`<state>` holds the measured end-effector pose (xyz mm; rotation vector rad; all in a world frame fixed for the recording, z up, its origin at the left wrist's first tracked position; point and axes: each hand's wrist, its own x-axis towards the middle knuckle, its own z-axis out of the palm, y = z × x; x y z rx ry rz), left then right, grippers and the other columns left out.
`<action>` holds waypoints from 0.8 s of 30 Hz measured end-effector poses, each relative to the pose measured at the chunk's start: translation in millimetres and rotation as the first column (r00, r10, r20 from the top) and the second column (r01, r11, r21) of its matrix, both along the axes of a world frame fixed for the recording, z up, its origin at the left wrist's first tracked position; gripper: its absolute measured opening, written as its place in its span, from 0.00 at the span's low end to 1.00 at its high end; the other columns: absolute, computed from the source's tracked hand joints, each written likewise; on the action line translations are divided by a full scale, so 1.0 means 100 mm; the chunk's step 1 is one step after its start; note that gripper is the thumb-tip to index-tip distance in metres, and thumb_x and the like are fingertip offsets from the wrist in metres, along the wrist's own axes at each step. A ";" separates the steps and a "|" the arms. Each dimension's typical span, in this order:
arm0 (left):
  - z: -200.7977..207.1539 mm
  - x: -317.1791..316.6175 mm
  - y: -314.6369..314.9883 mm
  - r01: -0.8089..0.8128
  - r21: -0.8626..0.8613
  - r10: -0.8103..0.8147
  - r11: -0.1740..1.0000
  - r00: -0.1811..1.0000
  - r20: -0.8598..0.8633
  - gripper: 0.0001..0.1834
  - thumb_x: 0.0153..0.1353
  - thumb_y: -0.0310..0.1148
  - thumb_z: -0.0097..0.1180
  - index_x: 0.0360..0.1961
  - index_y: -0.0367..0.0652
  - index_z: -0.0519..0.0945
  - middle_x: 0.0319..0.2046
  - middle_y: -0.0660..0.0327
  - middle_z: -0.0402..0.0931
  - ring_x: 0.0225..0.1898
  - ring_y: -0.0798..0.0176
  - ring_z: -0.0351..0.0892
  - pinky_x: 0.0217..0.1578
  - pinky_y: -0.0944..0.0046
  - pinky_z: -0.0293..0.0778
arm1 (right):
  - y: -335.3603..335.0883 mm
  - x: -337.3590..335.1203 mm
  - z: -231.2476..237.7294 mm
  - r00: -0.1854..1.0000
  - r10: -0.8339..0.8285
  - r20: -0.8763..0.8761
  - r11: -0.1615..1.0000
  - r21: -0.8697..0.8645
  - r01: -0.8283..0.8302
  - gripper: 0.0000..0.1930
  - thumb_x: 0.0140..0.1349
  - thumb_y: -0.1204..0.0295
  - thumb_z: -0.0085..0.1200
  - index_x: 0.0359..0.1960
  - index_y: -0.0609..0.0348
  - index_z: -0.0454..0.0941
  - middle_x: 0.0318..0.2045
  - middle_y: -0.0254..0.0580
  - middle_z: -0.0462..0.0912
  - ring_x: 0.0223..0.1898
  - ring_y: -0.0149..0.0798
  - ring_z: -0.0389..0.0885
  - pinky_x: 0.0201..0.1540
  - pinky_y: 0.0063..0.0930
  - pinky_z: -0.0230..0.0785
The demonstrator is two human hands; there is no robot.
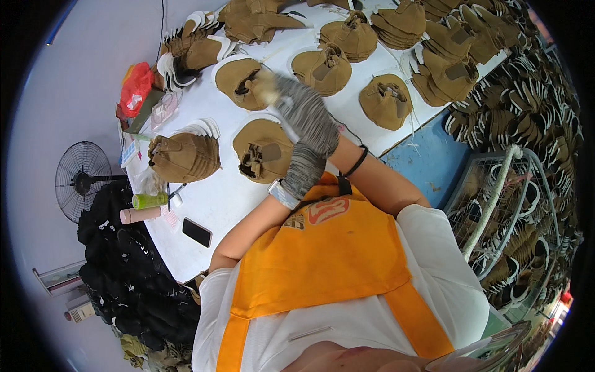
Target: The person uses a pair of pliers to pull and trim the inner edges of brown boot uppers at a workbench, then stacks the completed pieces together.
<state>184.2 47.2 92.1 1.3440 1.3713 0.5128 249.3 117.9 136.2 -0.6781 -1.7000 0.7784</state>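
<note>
My right hand (307, 116), in a grey knitted glove, reaches across the white table. Its fingertips are smeared by motion beside the opening of a brown shoe upper (232, 80) with a white edge; contact cannot be made out. Close to my body, my left hand (306, 168), gloved alike and with a watch at the wrist, lies against the right wrist. Its fingers are hidden. Just left of it rests another brown upper (251, 135) with a grey patch. Single uppers (322, 69) (385, 102) lie farther right.
Stacked uppers (185, 155) stand at the left, more stacks (443, 77) at the far right. A phone (197, 232), a green container (150, 200) and a pink bottle (140, 214) occupy the left edge, near a fan (82, 183). A wire cart (496, 204) holds piled uppers on the right.
</note>
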 end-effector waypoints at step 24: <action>-0.69 -1.54 -0.66 -0.658 0.292 0.604 0.694 0.753 0.260 0.36 0.61 0.43 0.58 0.65 0.39 0.58 0.61 0.53 0.61 0.62 0.58 0.61 0.62 0.61 0.58 | -0.26 -0.45 -1.08 0.810 0.582 -0.070 0.580 -0.661 -0.475 0.38 0.59 0.57 0.59 0.64 0.66 0.56 0.55 0.49 0.71 0.55 0.39 0.72 0.57 0.29 0.64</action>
